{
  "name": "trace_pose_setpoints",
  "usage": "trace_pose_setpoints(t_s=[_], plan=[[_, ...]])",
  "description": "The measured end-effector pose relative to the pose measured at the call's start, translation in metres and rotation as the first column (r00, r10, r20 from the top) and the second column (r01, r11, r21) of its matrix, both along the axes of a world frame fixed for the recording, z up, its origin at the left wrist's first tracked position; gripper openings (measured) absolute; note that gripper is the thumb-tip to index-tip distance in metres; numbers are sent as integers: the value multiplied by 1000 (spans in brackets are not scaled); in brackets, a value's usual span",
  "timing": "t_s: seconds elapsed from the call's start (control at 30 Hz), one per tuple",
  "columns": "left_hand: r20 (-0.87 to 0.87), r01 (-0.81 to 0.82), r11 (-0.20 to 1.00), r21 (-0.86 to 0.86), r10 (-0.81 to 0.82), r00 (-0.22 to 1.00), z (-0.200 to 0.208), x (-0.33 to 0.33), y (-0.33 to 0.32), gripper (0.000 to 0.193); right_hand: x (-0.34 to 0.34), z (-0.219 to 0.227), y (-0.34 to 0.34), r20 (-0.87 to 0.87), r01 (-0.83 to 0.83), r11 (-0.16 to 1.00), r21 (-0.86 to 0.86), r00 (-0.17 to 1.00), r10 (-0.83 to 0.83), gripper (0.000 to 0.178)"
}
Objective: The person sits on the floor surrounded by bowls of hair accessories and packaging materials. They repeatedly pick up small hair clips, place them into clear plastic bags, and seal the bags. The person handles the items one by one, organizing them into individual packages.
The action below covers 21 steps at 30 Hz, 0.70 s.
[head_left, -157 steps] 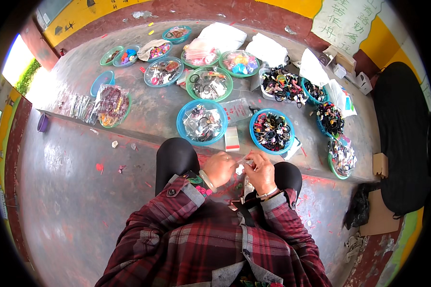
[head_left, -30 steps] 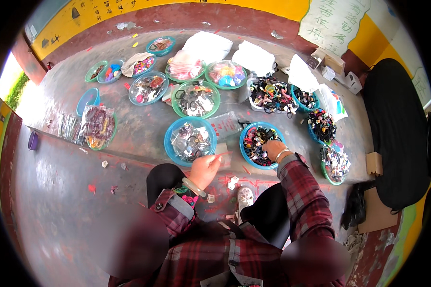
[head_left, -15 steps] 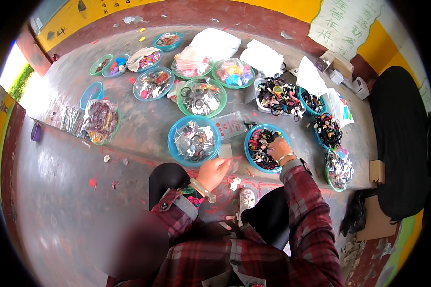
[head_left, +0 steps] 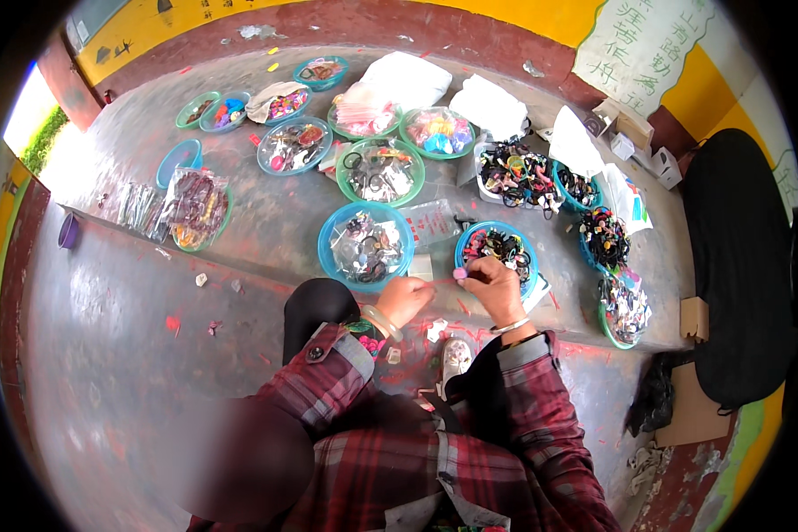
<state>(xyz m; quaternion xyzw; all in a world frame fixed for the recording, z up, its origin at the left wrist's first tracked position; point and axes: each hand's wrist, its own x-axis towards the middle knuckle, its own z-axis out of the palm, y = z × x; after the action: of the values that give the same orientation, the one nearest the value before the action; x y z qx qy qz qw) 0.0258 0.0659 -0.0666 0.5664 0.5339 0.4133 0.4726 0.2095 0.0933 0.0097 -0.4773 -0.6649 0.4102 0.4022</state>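
Pinching a small pink bead-like piece [head_left: 459,274] between thumb and fingertips of the right hand [head_left: 494,284], fingers drawn together on it, just at the near rim of a blue bowl [head_left: 463,253] heaped with dark hair ties. Curled loosely just to the left, the left hand [head_left: 405,300], fingers folded inward, cannot tell whether anything sits inside them; bangle at that wrist, metal bracelet at the right wrist. Held close together, both hands, above the near edge of a raised concrete ledge [head_left: 275,230]. Just beyond the left hand, a second blue bowl [head_left: 328,235] filled with shiny clips, with a small clear plastic bag [head_left: 436,222] lying between the two bowls. Farther off, a green bowl [head_left: 344,182] of metal clasps, then a far row of bowls with bright beads and trinkets, plus white bags [head_left: 417,80]. To the right, more bowls of dark elastic bands [head_left: 605,238] and a dark cloth bundle [head_left: 740,266] well apart. To the left, a clear packet [head_left: 191,199] of mixed pieces resting over a green bowl. Near the bottom, red plaid sleeves [head_left: 541,417] and black-clad knees.
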Motion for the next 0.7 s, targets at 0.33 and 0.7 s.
trace_pose_setpoints(t_s=[0.33,0.7], plan=[[-139,57,997,-50,-64,988,16,-2,-8,22,-21,2,-27,432,-97,991,89,901,50,19],[174,47,992,-117,-26,984,7,-1,-6,21,-21,0,-23,426,-136,991,4,897,121,17]])
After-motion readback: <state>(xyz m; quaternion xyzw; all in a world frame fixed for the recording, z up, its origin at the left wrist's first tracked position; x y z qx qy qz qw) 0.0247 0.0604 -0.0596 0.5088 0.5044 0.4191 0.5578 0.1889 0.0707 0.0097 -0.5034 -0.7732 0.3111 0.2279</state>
